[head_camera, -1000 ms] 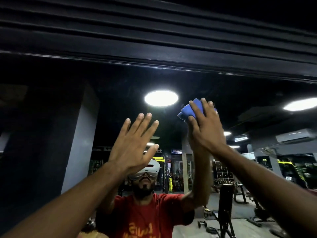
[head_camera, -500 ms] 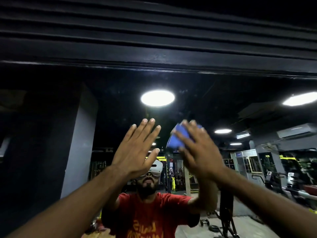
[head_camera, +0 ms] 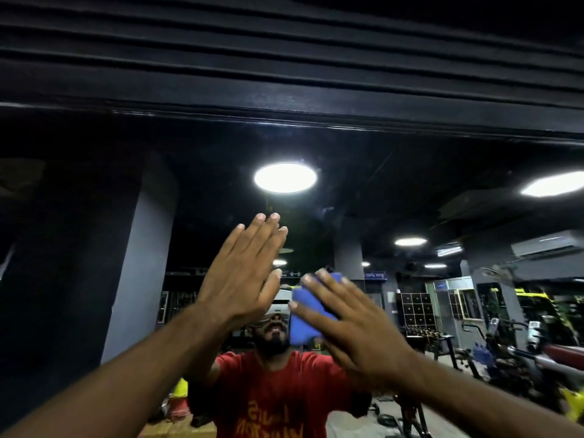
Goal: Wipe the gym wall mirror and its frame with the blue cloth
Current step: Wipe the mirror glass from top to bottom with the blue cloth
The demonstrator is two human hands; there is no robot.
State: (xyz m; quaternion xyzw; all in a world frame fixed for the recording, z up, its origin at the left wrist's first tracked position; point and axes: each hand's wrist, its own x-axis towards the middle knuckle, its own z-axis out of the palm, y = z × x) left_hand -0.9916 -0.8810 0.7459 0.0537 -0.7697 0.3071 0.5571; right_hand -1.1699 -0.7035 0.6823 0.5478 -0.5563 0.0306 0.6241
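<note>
**Desk:** What's hard to read from your end?

**Operator:** Most of the blue cloth sits under my right hand, which is blurred. Only the cloth's left side and top corner show. Both forearms run off the bottom edge. I cannot tell whether my left hand touches the mirror.

**Desk:** And the hands themselves?

**Operator:** The right hand is flat, fingers straight and spread, pressing the cloth against the mirror, well below the black frame along the top. The left hand is just beside it and higher, fingers straight and together, holding nothing.

**Desk:** Count?

**Operator:** Two hands, one cloth, one mirror. In the reflection I make out two large ceiling lights and several smaller ones further back.
</note>
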